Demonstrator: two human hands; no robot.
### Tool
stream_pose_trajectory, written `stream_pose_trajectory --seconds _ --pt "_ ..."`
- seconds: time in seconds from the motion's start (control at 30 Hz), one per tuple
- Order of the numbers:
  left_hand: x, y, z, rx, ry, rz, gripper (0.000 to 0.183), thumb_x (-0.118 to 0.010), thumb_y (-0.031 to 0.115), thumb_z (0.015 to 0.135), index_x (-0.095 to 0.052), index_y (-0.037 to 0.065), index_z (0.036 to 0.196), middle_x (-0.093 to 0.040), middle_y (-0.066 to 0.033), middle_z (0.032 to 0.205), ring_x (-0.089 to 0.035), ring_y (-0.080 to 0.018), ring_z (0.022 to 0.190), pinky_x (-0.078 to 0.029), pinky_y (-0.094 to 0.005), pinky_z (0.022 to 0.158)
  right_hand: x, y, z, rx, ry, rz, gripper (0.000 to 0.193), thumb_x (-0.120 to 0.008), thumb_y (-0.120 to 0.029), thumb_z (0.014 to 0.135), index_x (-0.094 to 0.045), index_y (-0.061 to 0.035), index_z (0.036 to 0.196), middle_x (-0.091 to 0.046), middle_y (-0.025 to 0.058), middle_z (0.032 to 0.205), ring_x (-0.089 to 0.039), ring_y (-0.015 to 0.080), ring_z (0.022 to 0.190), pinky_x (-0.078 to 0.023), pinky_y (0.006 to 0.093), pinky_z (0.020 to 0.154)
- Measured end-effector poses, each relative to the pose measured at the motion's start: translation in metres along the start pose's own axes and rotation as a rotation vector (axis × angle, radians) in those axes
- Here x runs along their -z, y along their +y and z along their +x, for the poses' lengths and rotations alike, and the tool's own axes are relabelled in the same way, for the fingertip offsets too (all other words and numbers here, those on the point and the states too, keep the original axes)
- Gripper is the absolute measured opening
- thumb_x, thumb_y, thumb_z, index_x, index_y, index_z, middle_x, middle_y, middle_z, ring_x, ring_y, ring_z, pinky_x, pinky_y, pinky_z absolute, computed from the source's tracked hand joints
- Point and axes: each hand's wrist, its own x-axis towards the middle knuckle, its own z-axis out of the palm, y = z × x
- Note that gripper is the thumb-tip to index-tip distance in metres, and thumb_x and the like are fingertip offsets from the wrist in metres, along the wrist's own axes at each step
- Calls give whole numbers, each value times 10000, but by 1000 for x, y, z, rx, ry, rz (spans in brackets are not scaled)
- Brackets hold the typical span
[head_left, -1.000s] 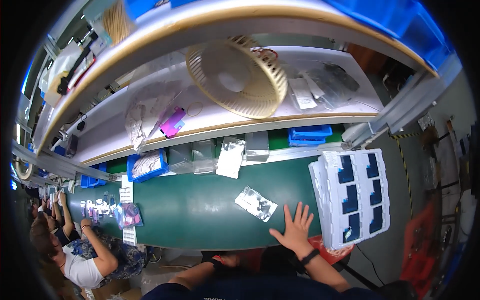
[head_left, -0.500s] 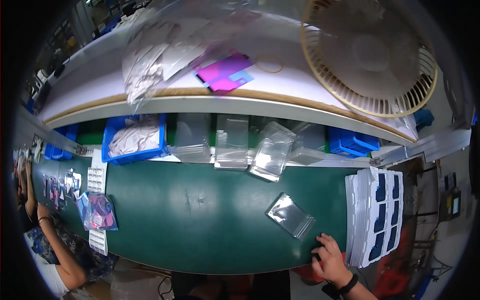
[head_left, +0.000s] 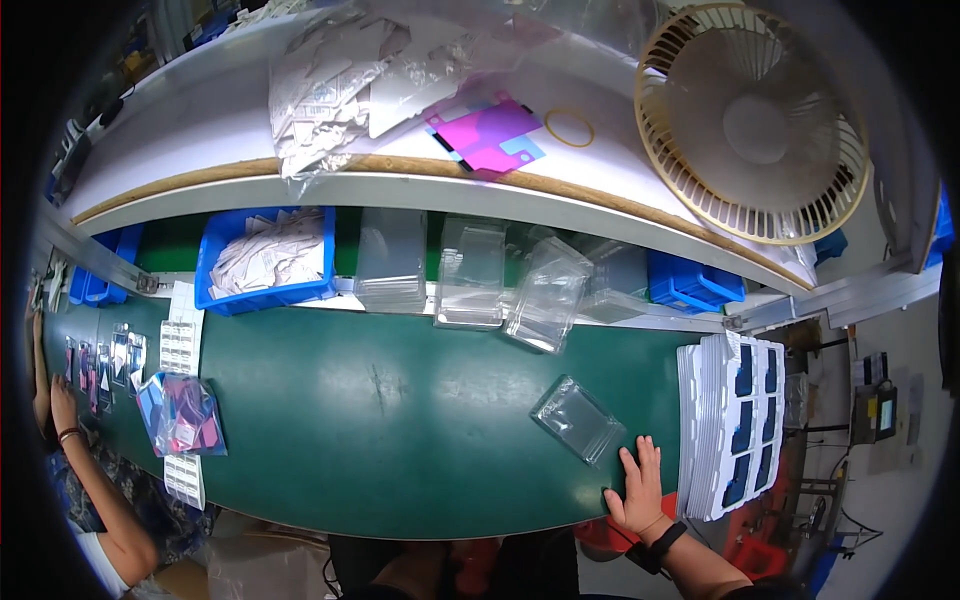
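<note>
Lying near right grip (head_left: 641, 490): clear tray (head_left: 578, 420)

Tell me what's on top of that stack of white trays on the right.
The top tray has dark rectangular pieces in its compartments. Whatever the lower trays hold is covered.

The right grip (head_left: 640, 492), its fingers curled half a second ago, now has them straightened. Since a second ago the view has swung, bringing the fan (head_left: 755, 130) to upper right.
</note>
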Motion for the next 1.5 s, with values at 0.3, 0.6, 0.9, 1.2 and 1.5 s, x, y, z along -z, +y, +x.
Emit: stream_pose_trajectory --seconds 0.3,0.6,0.9,1.2,1.5 --pt "77 18 -7 -79 64 137 383 -517 344 849 -633 105 1125 -606 -139 1170 -549 -296 1115 -408 -390 958 2 -1 0 15 47 -16 669 -615 -341 755 -415 -26 1310 -282 290 1392 -251 472 1308 -183 580 1067" --pt "156 18 -21 -106 171 311 407 -512 371 853 -628 104 1137 -599 -142 1181 -543 -296 1125 -404 -392 963 1 -1 -2 24 102 -44 655 -615 -352 761 -425 -46 1309 -311 268 1383 -278 449 1305 -200 556 1076" --pt "181 19 -5 -156 303 392 431 -507 399 857 -623 103 1149 -593 -145 1192 -537 -297 1134 -400 -394 968 -3 -6 -5 68 172 -42 617 -598 -353 790 -437 -48 1301 -345 255 1366 -292 429 1303 -223 544 1072" --pt "116 -5 -11 -125 373 410 457 -503 426 861 -618 102 1161 -587 -148 1203 -532 -297 1144 -396 -396 974 -11 0 -12 130 253 -49 586 -586 -350 816 -441 -49 1297 -372 246 1349 -318 428 1285 -241 530 1070" --pt "42 41 -87 192 81 310 394 -542 356 818 -654 122 1114 -629 -95 1154 -591 -233 1067 -452 -378 901 -17 27 -17 127 357 -92 550 -576 -317 834 -438 -75 1309 -386 234 1356 -333 410 1284 -241 507 1076"
